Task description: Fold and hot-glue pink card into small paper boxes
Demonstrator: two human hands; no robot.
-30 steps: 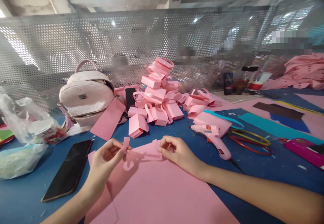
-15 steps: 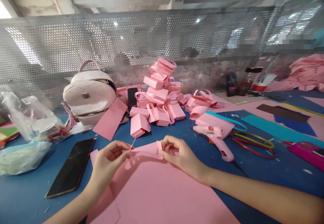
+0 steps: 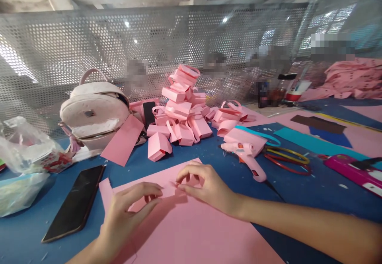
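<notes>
**A:** Start at the left edge of the big pink sheet [image 3: 193,232]. What lies out there?

**B:** Far left of the sheet, a clear plastic bag [image 3: 20,152] slumps on the blue table [image 3: 313,200]. Nearer the sheet, a black phone [image 3: 74,202] lies flat and face up, just off its left edge, likely parked within reach but clear of the paper. Behind the sheet's left corner stands a pale backpack [image 3: 95,115], with a loose pink card [image 3: 122,140] leaning against it.

**A:** And the hands?

**B:** Both rest on the sheet's far half. The left hand [image 3: 128,212] lies low, thumb and forefinger narrowed to a pinch on a small pink paper piece [image 3: 168,188]. The right hand [image 3: 205,186] meets it from the other side, fingers curled and pressing the same piece down. The piece sits between the two hands, flat on the sheet, which seems to serve as a work mat.

**A:** Why both hands on one scrap?

**B:** It looks like one steadies while the other presses a fold; how the piece is shaped under the fingers I cannot tell.

**A:** Beyond the sheet?

**B:** Directly behind it rises a heap of small pink paper bags [image 3: 182,109], stacked out of the way. Right of the sheet, a pink glue gun [image 3: 247,156] lies on its side, nozzle pointing away from the paper, beside coloured hoops [image 3: 288,161].
</notes>
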